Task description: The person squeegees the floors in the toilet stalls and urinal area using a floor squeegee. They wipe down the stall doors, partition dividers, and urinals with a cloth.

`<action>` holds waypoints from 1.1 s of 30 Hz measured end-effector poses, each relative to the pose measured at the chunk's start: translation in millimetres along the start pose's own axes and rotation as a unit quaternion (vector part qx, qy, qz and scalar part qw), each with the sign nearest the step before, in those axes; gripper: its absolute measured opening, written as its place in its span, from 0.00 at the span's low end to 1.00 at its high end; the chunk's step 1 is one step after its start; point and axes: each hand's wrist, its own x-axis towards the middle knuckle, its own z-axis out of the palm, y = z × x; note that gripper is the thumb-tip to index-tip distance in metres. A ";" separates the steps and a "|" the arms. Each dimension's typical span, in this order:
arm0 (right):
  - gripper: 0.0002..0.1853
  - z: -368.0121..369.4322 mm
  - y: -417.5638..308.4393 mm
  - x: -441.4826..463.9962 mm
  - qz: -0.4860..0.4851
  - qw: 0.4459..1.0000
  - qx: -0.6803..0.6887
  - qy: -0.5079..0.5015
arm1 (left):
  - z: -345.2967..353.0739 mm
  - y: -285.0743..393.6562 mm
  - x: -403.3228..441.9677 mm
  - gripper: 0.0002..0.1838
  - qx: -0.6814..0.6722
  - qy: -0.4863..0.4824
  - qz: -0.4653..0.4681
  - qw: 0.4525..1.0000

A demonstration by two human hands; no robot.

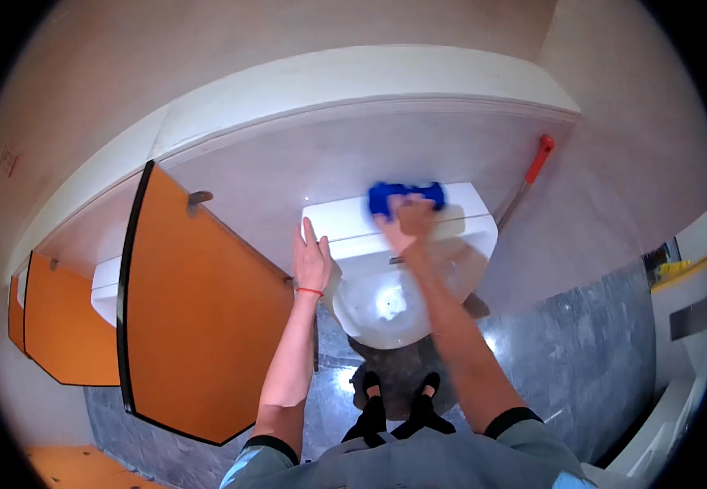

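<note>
A white urinal (362,322) is mounted on the wall in front of me, its bowl facing up toward my view. Pressed onto its flat top (341,215) is a crumpled blue cloth (388,192). My right hand (409,224) grips the cloth from above, slightly smeared by motion, and part of the cloth is hidden under it. At the top's left corner, my left hand (313,262) rests with its fingers stretched out, holding nothing. A thin red band (309,292) circles the left wrist.
An orange partition (199,318) with a black edge stands close on my left, with a further orange partition (68,322) and another urinal (106,292) beyond. A red-handled pole (539,159) leans on the wall at right. A white ledge (353,77) runs above.
</note>
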 end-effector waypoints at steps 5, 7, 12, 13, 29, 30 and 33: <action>0.19 4.2 -94.7 -14.1 -0.077 0.983 0.087 -0.142 | -6.7 -17.6 -0.9 0.27 -0.068 -0.002 0.038 0.997; 0.18 10.7 -55.4 -9.5 -0.061 0.992 0.090 -0.063 | -0.9 -18.7 0.2 0.27 -0.047 -0.009 0.014 0.999; 0.21 -24.9 125.3 3.8 0.106 0.990 -0.082 0.036 | 10.0 -21.8 -2.5 0.27 -0.006 -0.012 -0.033 0.999; 0.20 -44.6 128.0 -0.7 0.163 0.973 -0.151 0.055 | 11.7 -20.9 -3.0 0.27 -0.030 -0.004 -0.026 0.999; 0.14 -42.3 -88.1 -152.4 0.302 0.549 0.717 -0.307 | -293.6 60.7 -169.9 0.16 -0.001 0.339 0.064 0.939; 0.13 -60.5 -111.1 -142.7 0.276 0.510 0.749 -0.319 | -312.1 50.7 -180.7 0.17 0.015 0.377 0.072 0.923; 0.18 -95.8 -187.4 -125.5 0.131 0.609 0.712 -0.324 | -336.1 22.7 -186.9 0.27 0.072 0.347 0.014 0.935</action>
